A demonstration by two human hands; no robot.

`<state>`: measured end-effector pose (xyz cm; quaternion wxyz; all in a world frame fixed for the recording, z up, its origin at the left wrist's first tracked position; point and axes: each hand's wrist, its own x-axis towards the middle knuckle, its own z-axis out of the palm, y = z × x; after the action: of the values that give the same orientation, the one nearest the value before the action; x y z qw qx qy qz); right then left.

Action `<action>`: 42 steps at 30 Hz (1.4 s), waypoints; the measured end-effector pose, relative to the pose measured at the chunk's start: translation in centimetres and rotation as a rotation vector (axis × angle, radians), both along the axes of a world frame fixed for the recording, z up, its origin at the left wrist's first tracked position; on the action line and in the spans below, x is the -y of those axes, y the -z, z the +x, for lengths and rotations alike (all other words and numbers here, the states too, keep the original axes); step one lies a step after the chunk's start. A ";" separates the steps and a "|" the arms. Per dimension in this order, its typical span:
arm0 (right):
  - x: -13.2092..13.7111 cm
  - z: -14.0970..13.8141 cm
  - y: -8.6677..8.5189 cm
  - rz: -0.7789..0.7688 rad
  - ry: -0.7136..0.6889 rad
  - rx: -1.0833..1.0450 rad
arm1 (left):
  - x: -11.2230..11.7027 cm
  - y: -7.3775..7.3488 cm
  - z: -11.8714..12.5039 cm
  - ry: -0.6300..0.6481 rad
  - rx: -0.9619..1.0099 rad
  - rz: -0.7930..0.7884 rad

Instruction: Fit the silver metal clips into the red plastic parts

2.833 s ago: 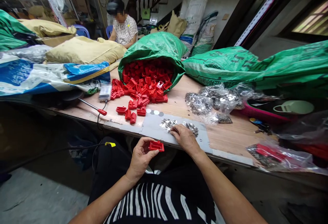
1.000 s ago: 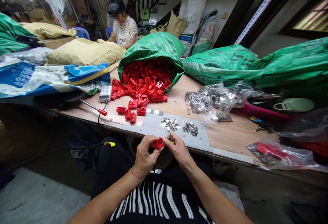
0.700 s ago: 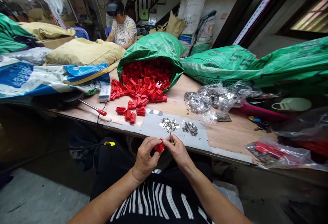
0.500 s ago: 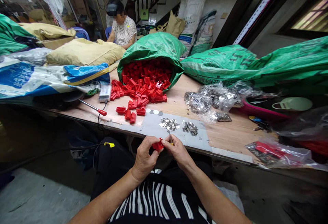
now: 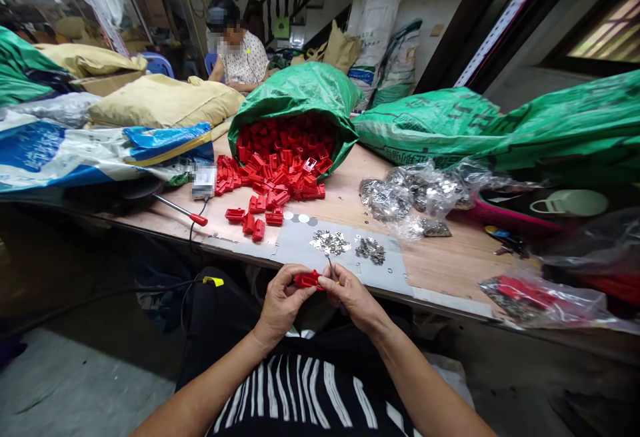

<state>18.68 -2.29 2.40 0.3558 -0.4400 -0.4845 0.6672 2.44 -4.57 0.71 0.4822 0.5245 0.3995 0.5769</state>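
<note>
My left hand (image 5: 283, 298) pinches a red plastic housing (image 5: 309, 280) between thumb and fingers, just off the table's front edge. Beside it, my right hand (image 5: 354, 294) is closed around a thin metal tool (image 5: 329, 262) with a yellow part, its narrow end pointing up and away; its exact kind is hard to make out. The right thumb touches the right end of the red housing. Beyond my hands, a pile of shiny small metal pieces (image 5: 330, 242) and a darker pile of small metal parts (image 5: 370, 250) lie on a grey mat (image 5: 295, 240).
Red housings (image 5: 285, 170) spill from a green sack (image 5: 305, 87). A red-tipped rod (image 5: 183, 210) lies left. Clear bags of metal parts (image 5: 400, 194), a pink basket (image 5: 515, 217) and another bag (image 5: 545, 297) stand right. Across the table sits a person (image 5: 243, 60).
The red housing has turned in my fingers and now shows more of its length. My left hand has shifted slightly left; the right hand keeps the tool beside it.
</note>
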 end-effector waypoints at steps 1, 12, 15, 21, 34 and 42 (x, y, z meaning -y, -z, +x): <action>0.0 0.0 -0.1 -0.019 -0.009 -0.010 | 0.0 0.0 -0.1 0.010 -0.013 0.009; -0.5 -0.2 -0.3 0.006 -0.071 0.039 | -0.2 0.1 -0.1 0.040 -0.137 0.081; -1.0 0.0 -0.3 0.111 -0.042 0.176 | -1.2 0.3 -0.7 0.033 -0.167 0.031; -1.9 0.7 -0.3 0.417 0.020 0.547 | -3.8 0.2 -2.5 0.001 -0.369 0.115; -2.7 -0.2 0.2 0.701 -0.022 0.795 | -6.8 0.6 -3.4 0.135 -0.581 0.197; -3.0 -0.3 0.1 0.720 -0.054 0.834 | -6.9 0.8 -3.6 0.139 -0.561 0.145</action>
<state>18.37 0.66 2.33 0.2444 -0.5052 -0.7929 0.2374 -1.16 2.38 -0.06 0.3525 0.7227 0.4379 0.4021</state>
